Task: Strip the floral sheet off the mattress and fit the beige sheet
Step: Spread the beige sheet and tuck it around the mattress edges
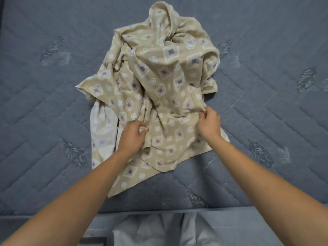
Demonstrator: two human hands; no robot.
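Beige sheet (159, 82) lies in a crumpled heap on the bare grey quilted mattress (44, 107), roughly centred, directly ahead of both hands. No floral sheet on the mattress top, so stripping looks done (pale cloth below the near edge cannot be identified).

Heap's long axis runs away from the person: near corner by the bed edge, bunched peak at the far end.

Left hand (132, 137): fingers curled, pinching a fold on the heap's near-left side.
Right hand (209, 123): fingers curled, gripping a fold slightly farther in, on the near-right side.

Hands sit on opposite sides of the axis, close together, the left a little nearer the person.

Judgement: next move is spreading. Pulling the hands apart sideways would open the heap across the mattress; the far bulk would trail behind and need a separate pull.
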